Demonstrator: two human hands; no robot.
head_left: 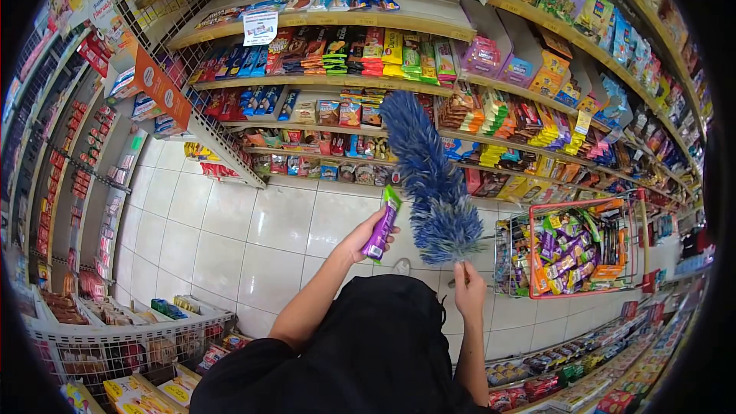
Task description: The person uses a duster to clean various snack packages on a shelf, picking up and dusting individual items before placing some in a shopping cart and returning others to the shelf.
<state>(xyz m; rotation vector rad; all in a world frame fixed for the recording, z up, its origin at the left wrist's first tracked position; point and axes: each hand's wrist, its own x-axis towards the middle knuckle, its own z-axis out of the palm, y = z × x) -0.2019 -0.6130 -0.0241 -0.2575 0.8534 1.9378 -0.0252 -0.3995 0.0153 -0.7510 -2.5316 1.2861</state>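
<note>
My left hand (366, 238) is closed around a purple and green snack packet (383, 224), which stands tilted in front of my body. In my right hand (469, 285) is the handle end of a blue feather duster (431, 172). Its long fluffy head points away from me and overlaps the lower shelves in this view; the handle itself is mostly hidden by my fingers. Ahead, a shelf row (337, 63) holds many colourful packets standing side by side.
At my right stands a shopping cart (530, 249) with a red rim, filled with purple, green and orange packets. A wire basket (138, 337) of goods is at lower left. Tall shelves (598, 46) curve along the right, and the tiled floor (261, 261) lies between.
</note>
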